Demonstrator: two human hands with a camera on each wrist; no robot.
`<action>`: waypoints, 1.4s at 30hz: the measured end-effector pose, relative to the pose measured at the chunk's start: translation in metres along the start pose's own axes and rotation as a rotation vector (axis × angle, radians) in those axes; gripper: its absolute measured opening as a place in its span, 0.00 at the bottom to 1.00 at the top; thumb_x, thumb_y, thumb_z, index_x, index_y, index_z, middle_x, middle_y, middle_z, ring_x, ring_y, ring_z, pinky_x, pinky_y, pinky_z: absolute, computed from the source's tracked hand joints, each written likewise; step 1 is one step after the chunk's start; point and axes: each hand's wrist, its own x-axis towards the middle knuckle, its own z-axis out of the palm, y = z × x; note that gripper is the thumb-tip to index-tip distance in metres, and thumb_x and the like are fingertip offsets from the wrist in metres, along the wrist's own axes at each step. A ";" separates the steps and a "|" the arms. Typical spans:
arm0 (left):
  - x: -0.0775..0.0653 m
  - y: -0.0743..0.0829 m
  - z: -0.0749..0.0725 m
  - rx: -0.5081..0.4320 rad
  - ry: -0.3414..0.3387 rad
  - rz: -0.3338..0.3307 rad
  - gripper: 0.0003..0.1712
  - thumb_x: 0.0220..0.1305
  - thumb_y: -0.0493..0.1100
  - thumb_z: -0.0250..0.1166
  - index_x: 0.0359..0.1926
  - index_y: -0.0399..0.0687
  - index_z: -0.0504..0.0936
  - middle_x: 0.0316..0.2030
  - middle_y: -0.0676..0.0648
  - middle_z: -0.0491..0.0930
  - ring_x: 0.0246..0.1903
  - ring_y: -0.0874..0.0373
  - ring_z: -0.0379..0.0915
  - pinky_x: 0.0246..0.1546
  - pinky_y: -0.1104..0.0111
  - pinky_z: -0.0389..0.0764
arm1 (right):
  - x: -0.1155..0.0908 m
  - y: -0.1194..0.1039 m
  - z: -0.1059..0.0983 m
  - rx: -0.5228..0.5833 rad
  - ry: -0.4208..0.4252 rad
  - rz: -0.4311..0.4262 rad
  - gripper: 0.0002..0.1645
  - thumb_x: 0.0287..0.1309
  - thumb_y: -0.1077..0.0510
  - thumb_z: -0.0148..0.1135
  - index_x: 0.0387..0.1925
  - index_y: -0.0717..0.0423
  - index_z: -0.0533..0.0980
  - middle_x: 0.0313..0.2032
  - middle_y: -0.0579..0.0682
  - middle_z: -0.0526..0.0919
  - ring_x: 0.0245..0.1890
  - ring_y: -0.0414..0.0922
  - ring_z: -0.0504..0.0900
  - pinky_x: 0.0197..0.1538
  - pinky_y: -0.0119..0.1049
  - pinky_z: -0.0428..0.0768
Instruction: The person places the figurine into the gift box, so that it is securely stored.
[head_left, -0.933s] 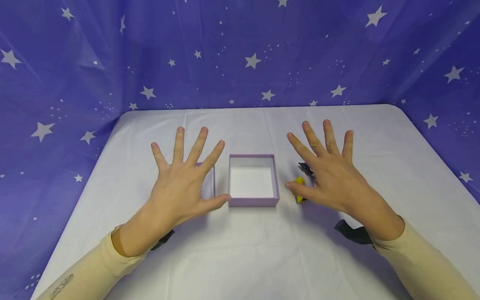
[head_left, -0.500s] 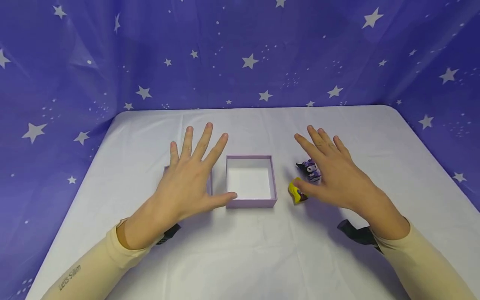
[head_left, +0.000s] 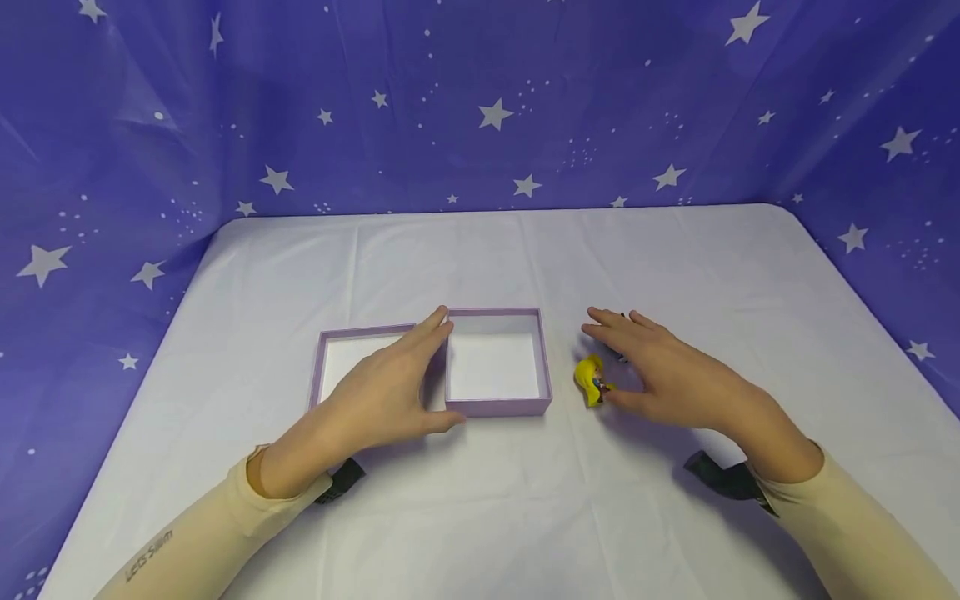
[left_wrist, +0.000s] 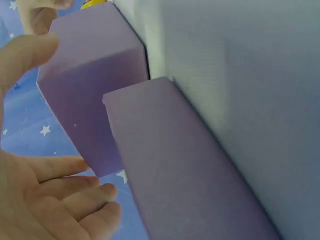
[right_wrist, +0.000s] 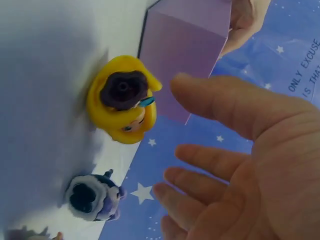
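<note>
A lilac square box [head_left: 498, 407] without a cover sits mid-table, its white inside showing. My left hand [head_left: 382, 387] spans its left side, fingertips by the back corner and thumb by the front corner; whether they touch is unclear. Partly under that hand is a second shallow lilac tray, perhaps a lid [head_left: 318, 367]. My right hand [head_left: 675, 375] hovers right of the box with loosely extended fingers, holding nothing. Near its thumb lies a yellow-haired figurine [head_left: 589, 379]. A dark purple and white figurine [right_wrist: 92, 197] shows in the right wrist view, mostly hidden by the hand in the head view.
A white cloth [head_left: 510, 517] covers the table. Behind and beside it hangs a blue curtain [head_left: 420, 108] with white stars. In the right wrist view, a further small object [right_wrist: 35, 233] is cut off at the bottom-left edge. Dark straps [head_left: 723, 477] hang under both wrists.
Both hands have come down from a spread-finger pose above the table. The left has turned toward the box's side, and the right has lowered toward the figurines. Fingers are closer together now.
</note>
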 end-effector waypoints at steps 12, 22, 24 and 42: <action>0.002 -0.005 -0.001 -0.070 0.025 0.031 0.60 0.45 0.63 0.76 0.71 0.35 0.61 0.75 0.45 0.51 0.70 0.48 0.53 0.66 0.56 0.62 | 0.008 0.004 0.012 0.015 -0.105 -0.022 0.42 0.49 0.60 0.75 0.66 0.59 0.69 0.67 0.54 0.69 0.69 0.56 0.62 0.71 0.56 0.50; 0.004 -0.004 0.000 -0.058 0.010 0.029 0.59 0.47 0.63 0.75 0.71 0.35 0.60 0.75 0.45 0.50 0.70 0.48 0.54 0.67 0.57 0.62 | 0.008 0.005 0.017 -0.042 -0.065 -0.057 0.34 0.47 0.63 0.76 0.58 0.60 0.76 0.60 0.53 0.76 0.62 0.53 0.71 0.61 0.50 0.72; 0.004 -0.004 0.000 -0.055 0.006 0.027 0.60 0.47 0.63 0.75 0.71 0.35 0.60 0.75 0.45 0.50 0.70 0.48 0.54 0.66 0.56 0.62 | 0.008 0.005 0.018 -0.033 -0.044 -0.059 0.33 0.46 0.62 0.77 0.57 0.60 0.77 0.57 0.52 0.77 0.59 0.50 0.73 0.58 0.46 0.76; 0.004 -0.005 -0.001 -0.058 0.006 0.039 0.60 0.46 0.62 0.76 0.71 0.34 0.59 0.75 0.44 0.49 0.70 0.46 0.54 0.66 0.55 0.62 | 0.016 -0.003 -0.005 0.074 0.158 -0.089 0.27 0.46 0.56 0.74 0.51 0.55 0.80 0.48 0.42 0.79 0.38 0.38 0.76 0.39 0.38 0.80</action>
